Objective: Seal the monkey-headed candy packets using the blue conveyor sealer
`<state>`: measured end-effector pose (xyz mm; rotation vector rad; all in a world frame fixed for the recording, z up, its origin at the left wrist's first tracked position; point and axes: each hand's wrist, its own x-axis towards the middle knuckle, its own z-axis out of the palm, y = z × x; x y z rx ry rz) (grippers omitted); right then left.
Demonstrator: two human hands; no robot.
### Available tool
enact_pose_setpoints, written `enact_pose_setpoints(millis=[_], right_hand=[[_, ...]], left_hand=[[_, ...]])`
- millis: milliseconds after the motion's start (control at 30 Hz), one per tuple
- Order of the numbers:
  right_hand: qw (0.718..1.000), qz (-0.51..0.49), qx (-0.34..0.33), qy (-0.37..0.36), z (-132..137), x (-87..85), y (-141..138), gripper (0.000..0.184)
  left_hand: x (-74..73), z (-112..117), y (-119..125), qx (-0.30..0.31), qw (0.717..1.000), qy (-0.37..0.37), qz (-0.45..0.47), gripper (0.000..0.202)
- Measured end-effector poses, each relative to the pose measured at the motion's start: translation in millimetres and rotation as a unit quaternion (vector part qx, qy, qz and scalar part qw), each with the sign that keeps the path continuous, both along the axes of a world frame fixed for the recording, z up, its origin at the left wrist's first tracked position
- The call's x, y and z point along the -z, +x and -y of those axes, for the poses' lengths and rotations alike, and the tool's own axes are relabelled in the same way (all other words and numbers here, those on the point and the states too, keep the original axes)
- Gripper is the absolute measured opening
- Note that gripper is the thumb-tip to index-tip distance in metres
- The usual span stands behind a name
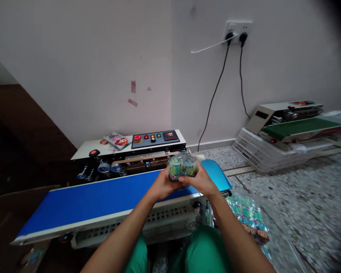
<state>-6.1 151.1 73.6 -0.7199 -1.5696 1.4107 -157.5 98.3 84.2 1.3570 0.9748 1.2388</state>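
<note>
Both my hands meet over the right end of a blue conveyor belt (96, 199). My left hand (162, 184) and my right hand (200, 180) are closed together on a clear plastic packet of small green rolls (182, 167), held up in front of the sealing machine (147, 151). The packet sits between the fingertips of both hands. My forearms reach in from the bottom of the picture over my green-trousered knees.
The machine has a control panel (155, 138) with red buttons and a display, and a printed packet (117, 140) on top. More printed packets (251, 220) lie on the speckled floor at my right. A second sealing machine (292, 123) rests on a white crate by the wall. Cables hang from a socket (238, 28).
</note>
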Motion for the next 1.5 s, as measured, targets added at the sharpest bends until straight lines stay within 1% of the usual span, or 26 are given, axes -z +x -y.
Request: enact_pose_setpoints(millis=[67, 167, 200, 267, 400, 467, 533, 567, 633, 700, 733, 800, 900, 967, 1000, 1067, 1100, 1133, 1200, 1267, 1333, 1400, 1467, 1500], right_hand=[[0.999, -0.006, -0.042, 0.003, -3, -2.7, -14, 0.069], [0.995, -0.016, -0.102, -0.003, -9, -7.9, -31, 0.051], [0.993, -0.022, -0.112, -0.010, -11, -9.3, -36, 0.048], [0.993, -0.026, -0.113, -0.019, -16, -10.7, -46, 0.045], [0.994, -0.035, -0.104, -0.008, -25, -4.5, -62, 0.026], [0.995, -0.070, -0.068, -0.028, -27, 2.6, -68, 0.022], [0.993, -0.104, -0.018, -0.054, -28, 10.0, -72, 0.024], [0.992, -0.115, -0.003, -0.059, -27, 13.2, -73, 0.026], [0.990, -0.129, 0.011, -0.053, -27, 18.3, -75, 0.025], [0.989, -0.141, 0.029, -0.041, -28, 21.8, -77, 0.024], [0.987, -0.150, 0.048, -0.036, -29, 22.9, -77, 0.024], [0.980, -0.165, 0.108, -0.028, -32, 24.1, -77, 0.026], [0.958, -0.163, 0.235, -0.003, -41, 23.2, -67, 0.032], [0.943, -0.113, 0.313, 0.024, -48, 22.4, -51, 0.038], [0.937, -0.066, 0.340, 0.038, -52, 22.8, -41, 0.040], [0.925, 0.067, 0.369, 0.065, -60, 26.1, -19, 0.040], [0.911, 0.143, 0.378, 0.080, -63, 29.1, -9, 0.039], [0.893, 0.217, 0.383, 0.096, -67, 32.8, 0, 0.038], [0.847, 0.349, 0.384, 0.115, -72, 40.7, 11, 0.035], [0.807, 0.445, 0.373, 0.106, -75, 46.9, 15, 0.034], [0.784, 0.504, 0.352, 0.086, -76, 50.0, 13, 0.036], [0.772, 0.532, 0.340, 0.072, -75, 50.7, 8, 0.036], [0.770, 0.542, 0.330, 0.066, -73, 50.8, -1, 0.036], [0.774, 0.541, 0.323, 0.064, -71, 51.1, -5, 0.035]], left_hand=[[4.7, 2, -11, -0.046, 0.998, -0.003, 0.033, 0.045], [12.0, 4, -27, -0.106, 0.991, -0.018, 0.078, 0.036], [13.7, 4, -32, -0.119, 0.988, -0.024, 0.091, 0.034], [15.0, 4, -40, -0.138, 0.983, -0.038, 0.115, 0.034], [14.2, 5, -45, -0.153, 0.971, -0.073, 0.171, 0.039], [16.0, 5, -44, -0.160, 0.964, -0.087, 0.194, 0.040], [19.5, 5, -42, -0.172, 0.958, -0.084, 0.214, 0.041], [21.5, 4, -42, -0.176, 0.955, -0.081, 0.223, 0.041], [24.8, 3, -41, -0.183, 0.952, -0.080, 0.232, 0.040], [26.8, 1, -40, -0.187, 0.953, -0.091, 0.220, 0.036], [27.5, 1, -40, -0.191, 0.954, -0.093, 0.210, 0.035], [28.6, 0, -40, -0.200, 0.957, -0.091, 0.191, 0.032], [30.4, -1, -40, -0.198, 0.960, -0.090, 0.177, 0.028], [31.3, 0, -41, -0.201, 0.960, -0.097, 0.171, 0.027], [31.6, 0, -42, -0.204, 0.959, -0.102, 0.167, 0.027], [31.6, 2, -44, -0.209, 0.959, -0.109, 0.155, 0.027], [31.3, 2, -46, -0.210, 0.960, -0.112, 0.148, 0.027], [31.0, 3, -47, -0.209, 0.961, -0.113, 0.142, 0.026], [30.2, 4, -48, -0.205, 0.963, -0.115, 0.134, 0.025], [29.5, 6, -48, -0.199, 0.964, -0.117, 0.131, 0.026], [29.2, 7, -48, -0.191, 0.966, -0.121, 0.127, 0.028], [29.2, 7, -47, -0.184, 0.967, -0.126, 0.124, 0.029], [29.5, 7, -45, -0.183, 0.967, -0.129, 0.124, 0.030], [29.8, 7, -45, -0.183, 0.966, -0.131, 0.125, 0.031]])
